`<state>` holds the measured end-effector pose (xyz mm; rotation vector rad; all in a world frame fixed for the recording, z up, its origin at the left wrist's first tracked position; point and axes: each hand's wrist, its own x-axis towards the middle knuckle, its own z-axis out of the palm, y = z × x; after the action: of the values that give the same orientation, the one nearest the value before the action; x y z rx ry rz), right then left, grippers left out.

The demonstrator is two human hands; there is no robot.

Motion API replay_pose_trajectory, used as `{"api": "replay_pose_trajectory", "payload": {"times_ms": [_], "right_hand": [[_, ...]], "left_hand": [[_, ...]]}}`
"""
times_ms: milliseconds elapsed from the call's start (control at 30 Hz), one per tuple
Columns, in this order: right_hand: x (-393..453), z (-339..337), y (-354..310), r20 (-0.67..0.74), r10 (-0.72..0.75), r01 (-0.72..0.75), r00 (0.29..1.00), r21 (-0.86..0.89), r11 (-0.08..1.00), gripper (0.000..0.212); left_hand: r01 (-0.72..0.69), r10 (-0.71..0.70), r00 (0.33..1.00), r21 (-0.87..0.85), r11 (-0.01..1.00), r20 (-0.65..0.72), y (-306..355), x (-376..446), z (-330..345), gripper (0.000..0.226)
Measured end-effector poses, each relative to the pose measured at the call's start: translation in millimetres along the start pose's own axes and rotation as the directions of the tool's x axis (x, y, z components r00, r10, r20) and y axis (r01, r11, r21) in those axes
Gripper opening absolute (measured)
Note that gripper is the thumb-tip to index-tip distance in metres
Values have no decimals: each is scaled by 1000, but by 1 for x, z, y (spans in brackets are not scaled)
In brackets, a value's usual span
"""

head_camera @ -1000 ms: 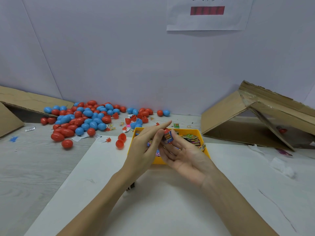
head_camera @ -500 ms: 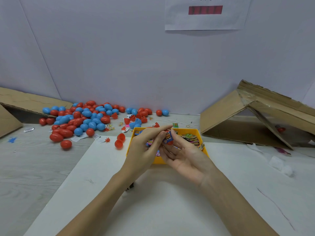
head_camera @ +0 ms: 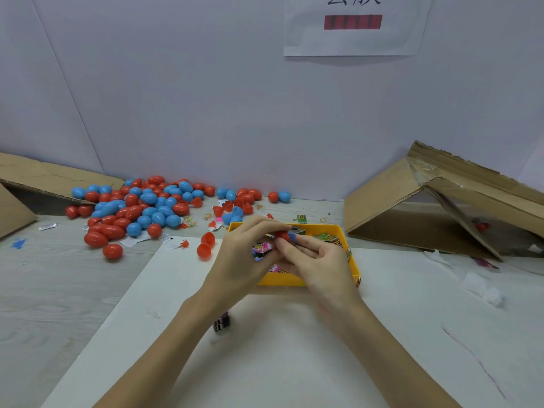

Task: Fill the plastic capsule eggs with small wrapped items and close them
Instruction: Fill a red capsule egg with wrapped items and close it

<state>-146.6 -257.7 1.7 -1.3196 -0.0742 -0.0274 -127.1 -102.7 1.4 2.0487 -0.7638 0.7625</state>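
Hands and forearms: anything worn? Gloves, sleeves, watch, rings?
Nothing worn that shows. The left hand and right hand are bare, with no gloves. Both forearms are uncovered down to the frame edge; no sleeve, watch or bracelet. Any rings are too small to tell.

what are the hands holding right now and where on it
Both hands pinch a red capsule egg over the yellow tray: left hand on its left end, right hand on its right.

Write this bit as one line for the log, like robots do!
step: filling egg | left hand: holds red egg half | right hand: pinches wrapped item at it | over: yellow tray | closed: not yet
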Motion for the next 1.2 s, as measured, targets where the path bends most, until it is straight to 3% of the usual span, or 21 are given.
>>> {"api": "replay_pose_trajectory", "payload": {"times_ms": [300,567,800,1033,1200], "right_hand": [[4,2,11,-113,-70,64,991,-53,997,40],[7,-4,15,-59,-198,183,978,-201,962,10],[7,-3,16,-57,-216,197,975,-234,952,27],[4,-2,9,-34,-210,195,977,-249,948,17],[5,-4,1,-66,-149,115,987,-367,923,22]], "left_hand": [[3,3,993,50,999,-117,6,-4,7,39],[85,-89,994,-60,995,-70,4,-4,9,36],[95,-103,991,-84,992,-87,2,-3,5,39],[57,-57,995,1,998,-81,4,-3,5,34],[67,-65,998,58,996,-26,2,-4,10,56]]}}
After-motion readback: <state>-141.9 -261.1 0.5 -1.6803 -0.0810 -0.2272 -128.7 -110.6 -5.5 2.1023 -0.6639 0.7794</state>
